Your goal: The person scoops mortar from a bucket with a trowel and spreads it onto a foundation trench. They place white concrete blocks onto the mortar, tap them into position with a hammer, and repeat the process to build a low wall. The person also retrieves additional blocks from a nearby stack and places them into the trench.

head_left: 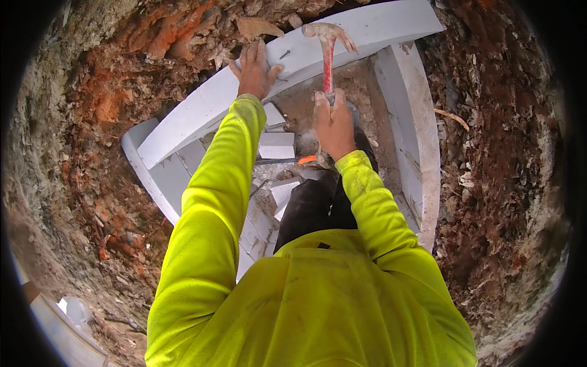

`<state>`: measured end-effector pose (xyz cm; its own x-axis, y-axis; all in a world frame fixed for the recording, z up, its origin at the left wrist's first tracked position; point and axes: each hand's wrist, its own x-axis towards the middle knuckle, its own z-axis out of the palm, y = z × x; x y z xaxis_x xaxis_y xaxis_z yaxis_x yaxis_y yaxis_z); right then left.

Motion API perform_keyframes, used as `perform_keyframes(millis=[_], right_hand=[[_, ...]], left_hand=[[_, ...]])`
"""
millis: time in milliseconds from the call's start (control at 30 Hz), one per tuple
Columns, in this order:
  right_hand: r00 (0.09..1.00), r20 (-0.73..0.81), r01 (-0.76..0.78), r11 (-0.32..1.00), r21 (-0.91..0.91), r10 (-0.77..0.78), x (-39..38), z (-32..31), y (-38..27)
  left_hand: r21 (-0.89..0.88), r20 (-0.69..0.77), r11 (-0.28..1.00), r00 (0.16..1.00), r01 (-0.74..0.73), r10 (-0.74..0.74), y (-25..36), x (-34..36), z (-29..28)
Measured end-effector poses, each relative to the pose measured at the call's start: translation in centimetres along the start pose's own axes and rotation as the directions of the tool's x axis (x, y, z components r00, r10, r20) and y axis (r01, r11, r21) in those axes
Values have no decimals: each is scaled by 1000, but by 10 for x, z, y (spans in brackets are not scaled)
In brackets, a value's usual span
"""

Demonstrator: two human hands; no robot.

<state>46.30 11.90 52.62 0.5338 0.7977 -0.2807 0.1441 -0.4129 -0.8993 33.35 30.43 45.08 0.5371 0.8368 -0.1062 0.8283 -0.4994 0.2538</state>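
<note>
My right hand (pixel 335 125) is wrapped round the handle of a claw hammer (pixel 328 64) with a worn red shaft. The hammer's metal head is over a long pale grey slab (pixel 202 104), which lies across the far side of a pit. Fingers stretched, my left hand (pixel 254 72) presses flat on this slab and reaches over its far edge. A nail (pixel 285 54) shows on the slab's top, just right of my left hand and left of the hammer head. I cannot tell how deep it sits.
Pale block walls surround my legs, with a rim (pixel 422 116) on the right. Loose white blocks (pixel 277 145) and an orange-ended tool (pixel 307 159) lie on the pit floor. Rough reddish earth (pixel 110 104) rises outside the walls. A root (pixel 452 117) sticks out at the right.
</note>
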Motion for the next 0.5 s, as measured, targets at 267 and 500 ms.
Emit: perform_keyframes(millis=[267,500], right_hand=[[992,38,-123,987,101,120,-2,6,2],[1000,26,4,995,-97,-1,0,12,7]], left_hand=[[7,-1,1000,1000,0,0,-1,-1,2],[-11,-57,1000,998,19,-20,6,-8,-3]])
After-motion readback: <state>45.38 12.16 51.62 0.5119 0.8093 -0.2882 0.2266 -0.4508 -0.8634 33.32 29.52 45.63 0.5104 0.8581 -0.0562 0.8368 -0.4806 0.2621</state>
